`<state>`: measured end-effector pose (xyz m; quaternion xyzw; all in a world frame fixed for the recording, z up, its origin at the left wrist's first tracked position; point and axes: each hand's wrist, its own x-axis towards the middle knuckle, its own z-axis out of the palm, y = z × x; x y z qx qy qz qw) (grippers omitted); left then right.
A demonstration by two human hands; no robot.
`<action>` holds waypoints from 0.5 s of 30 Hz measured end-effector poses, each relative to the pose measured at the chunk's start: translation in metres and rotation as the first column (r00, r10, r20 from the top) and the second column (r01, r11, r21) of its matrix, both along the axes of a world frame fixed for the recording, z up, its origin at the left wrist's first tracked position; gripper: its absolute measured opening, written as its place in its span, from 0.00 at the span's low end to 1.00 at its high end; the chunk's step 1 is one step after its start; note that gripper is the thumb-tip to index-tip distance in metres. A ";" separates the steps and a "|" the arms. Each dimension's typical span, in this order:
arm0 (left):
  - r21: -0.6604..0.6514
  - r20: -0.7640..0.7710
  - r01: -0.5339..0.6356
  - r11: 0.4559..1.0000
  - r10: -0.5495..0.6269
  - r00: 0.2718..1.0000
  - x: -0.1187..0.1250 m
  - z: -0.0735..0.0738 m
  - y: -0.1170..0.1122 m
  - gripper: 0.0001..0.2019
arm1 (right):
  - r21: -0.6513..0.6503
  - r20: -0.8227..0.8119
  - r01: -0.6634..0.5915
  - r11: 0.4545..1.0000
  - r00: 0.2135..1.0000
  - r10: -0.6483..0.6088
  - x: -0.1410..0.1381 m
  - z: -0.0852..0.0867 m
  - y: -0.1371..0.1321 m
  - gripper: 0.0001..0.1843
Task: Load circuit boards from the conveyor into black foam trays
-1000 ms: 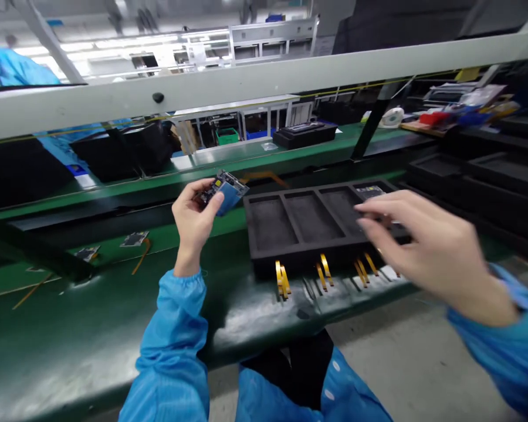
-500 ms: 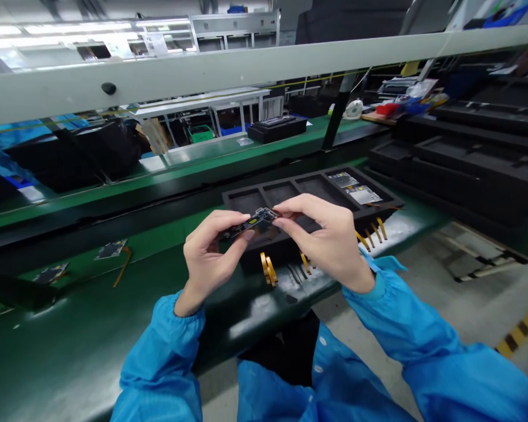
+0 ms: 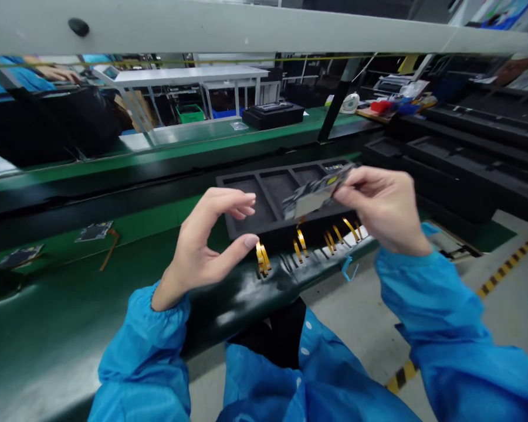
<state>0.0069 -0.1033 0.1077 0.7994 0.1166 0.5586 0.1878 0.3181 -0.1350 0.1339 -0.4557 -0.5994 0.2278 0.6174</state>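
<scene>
My right hand [image 3: 385,202] pinches a small circuit board [image 3: 314,195] and holds it in the air above a black foam tray [image 3: 264,220] with several compartments. The board is blurred by motion. My left hand [image 3: 211,237] hovers left of the tray with thumb and fingers apart and nothing in them. Orange flex cables [image 3: 301,245] hang over the tray's near wall. The tray rests on a green conveyor belt [image 3: 70,305].
Two more boards [image 3: 94,232] with orange cables lie on the belt at the far left. Stacks of black foam trays [image 3: 466,158] stand to the right. A grey beam [image 3: 246,26] crosses overhead. Another person's blue sleeve [image 3: 17,76] shows at the back left.
My left hand has let go of the board and opened. My right hand has carried the board to the right, over the tray. The view has tilted down and shifted.
</scene>
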 end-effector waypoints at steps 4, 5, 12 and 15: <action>-0.110 0.040 -0.033 0.993 0.037 0.999 -0.010 0.006 0.008 0.19 | -0.118 -0.240 0.066 0.991 0.966 -0.093 0.060 0.016 0.050 0.19; -0.142 0.036 -0.044 0.989 0.049 0.998 -0.013 0.008 0.011 0.18 | -0.206 -0.259 0.072 0.976 0.958 -0.125 0.070 0.019 0.063 0.16; -0.270 0.097 -0.048 0.962 0.077 0.992 -0.028 0.005 0.041 0.17 | -0.618 -0.025 0.181 0.765 0.968 -0.248 0.091 0.008 0.123 0.18; -0.295 0.108 -0.052 0.954 0.087 0.990 -0.032 0.004 0.048 0.18 | -0.672 0.159 0.269 0.690 0.962 -0.220 0.092 -0.005 0.137 0.22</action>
